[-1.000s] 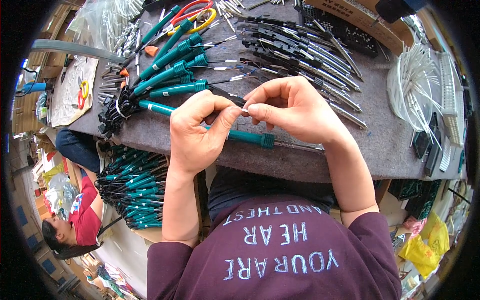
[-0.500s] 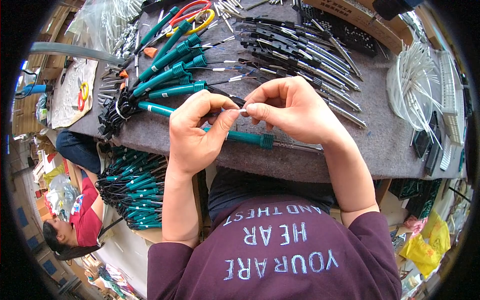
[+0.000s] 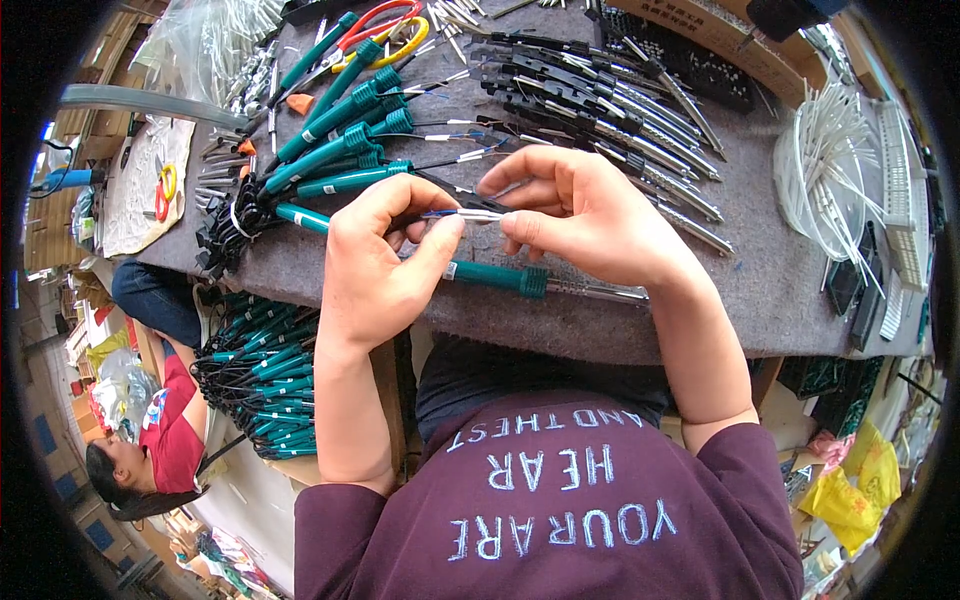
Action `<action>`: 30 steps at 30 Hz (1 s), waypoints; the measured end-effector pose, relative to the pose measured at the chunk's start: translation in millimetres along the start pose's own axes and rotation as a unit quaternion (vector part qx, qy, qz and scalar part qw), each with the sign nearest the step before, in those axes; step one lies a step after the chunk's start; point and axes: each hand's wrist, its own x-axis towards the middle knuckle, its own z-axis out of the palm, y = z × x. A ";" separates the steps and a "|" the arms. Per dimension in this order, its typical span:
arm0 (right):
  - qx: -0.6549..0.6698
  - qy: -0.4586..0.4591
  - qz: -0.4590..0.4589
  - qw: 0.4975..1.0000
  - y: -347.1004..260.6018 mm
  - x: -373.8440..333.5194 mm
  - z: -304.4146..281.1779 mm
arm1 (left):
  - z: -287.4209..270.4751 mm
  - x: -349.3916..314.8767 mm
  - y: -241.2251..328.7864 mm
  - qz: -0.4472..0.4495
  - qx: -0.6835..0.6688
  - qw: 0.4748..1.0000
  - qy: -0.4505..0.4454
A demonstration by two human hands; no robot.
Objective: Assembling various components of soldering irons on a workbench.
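Observation:
Between my two hands run thin wires with white sleeves, a short blue bit showing at the left end. My left hand pinches their left end between thumb and forefinger. At their right end, my right hand grips the sleeves with thumb and forefinger, its other fingers curled behind. Just below the hands lies a soldering iron with a green handle and metal barrel. Left of my left hand, several green handles lie in a row, wires coming from their open ends. Their black cords are tied in a bundle.
Metal barrels with black plates lie beyond my right hand. Red-and-yellow-handled cutters lie at the far left. A bag of white ties sits at the right. More green handles are piled below the table's left edge, near a seated person.
My left hand has shifted slightly left and my right hand a little right and open-fingered, so more of the white-sleeved wires shows between them.

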 end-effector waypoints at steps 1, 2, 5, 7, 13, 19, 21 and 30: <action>-0.009 -0.012 0.015 1.000 -0.1 1.0 -0.6 | -1.6 0.3 -0.1 0.000 0.000 1.000 0.000; -0.017 -0.024 0.031 0.999 -0.1 1.4 -0.5 | -3.1 0.7 -0.1 0.003 0.023 1.000 -0.004; -0.013 -0.024 0.038 0.999 2.5 1.3 0.0 | -5.3 1.5 5.9 0.004 0.066 0.998 -0.015; -0.022 -0.026 0.039 0.999 3.7 1.5 -1.1 | -6.7 2.6 12.4 0.003 0.086 0.996 -0.022; -0.046 -0.033 0.041 0.998 3.0 1.6 -0.7 | -5.2 4.4 15.3 -0.021 0.060 0.997 -0.040; -0.065 -0.034 0.041 0.996 1.6 1.6 0.0 | -3.7 4.4 13.9 -0.037 0.033 0.998 -0.045; -0.069 -0.035 0.040 0.996 1.6 1.8 0.6 | -4.5 4.2 15.1 -0.042 0.044 0.997 -0.049; -0.059 -0.026 0.046 0.997 -0.9 1.0 1.8 | -1.8 4.6 10.3 0.001 0.006 1.000 -0.026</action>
